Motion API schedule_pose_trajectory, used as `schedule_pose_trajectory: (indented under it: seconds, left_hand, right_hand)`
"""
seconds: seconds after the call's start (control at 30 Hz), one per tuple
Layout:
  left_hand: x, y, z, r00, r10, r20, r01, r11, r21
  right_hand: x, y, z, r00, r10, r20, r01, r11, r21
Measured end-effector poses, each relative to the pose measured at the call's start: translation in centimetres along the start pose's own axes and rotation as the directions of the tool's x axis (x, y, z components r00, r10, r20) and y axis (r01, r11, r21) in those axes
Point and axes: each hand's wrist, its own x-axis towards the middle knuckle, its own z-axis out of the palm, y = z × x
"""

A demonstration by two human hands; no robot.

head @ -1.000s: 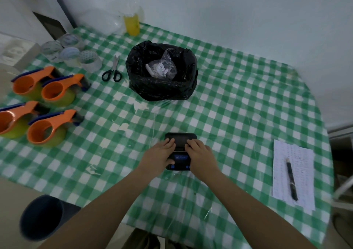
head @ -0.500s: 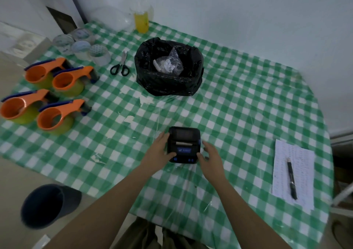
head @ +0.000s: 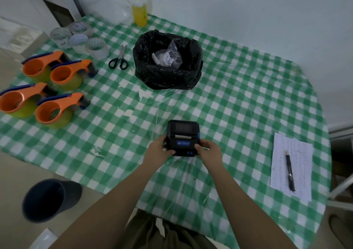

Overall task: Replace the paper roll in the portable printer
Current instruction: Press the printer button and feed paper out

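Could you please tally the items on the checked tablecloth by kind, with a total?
Orange tape dispensers: 4
Tape rolls: 4
Scissors: 1
Black-lined bin: 1
Yellow drink cup: 1
Portable printer, gripped by both hands: 1
Printed sheet: 1
Pen: 1
Total: 14

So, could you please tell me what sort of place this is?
Probably a small packing or shipping workstation: a checked-cloth table with tape dispensers, tape rolls, and the portable printer.
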Motion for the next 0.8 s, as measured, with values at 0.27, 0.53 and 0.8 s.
schedule_pose_trajectory:
  seconds: [0.27, 0.53, 0.8]
  left_hand:
    - [-0.17, -0.04, 0.03, 0.998, 0.057, 0.021, -0.058, 0.996, 0.074]
    - [-0.04, -0.27, -0.02, 0.999, 0.053, 0.004, -0.053, 0.995, 0.084]
    - [-0.27, -0.26, 0.26, 0.998, 0.06, -0.026, -0.056, 0.992, 0.113]
  right_hand:
    - [-0.24, -0.25, 0.07, 1.0, 0.002, -0.012, -0.002, 1.0, -0.01]
    - [-0.59, -0.62, 0.1, 1.0, -0.002, -0.026, 0.001, 0.999, -0.041]
    - [-0.67, -0.77, 0.09, 1.0, -0.009, -0.024, 0.008, 0.999, -0.045]
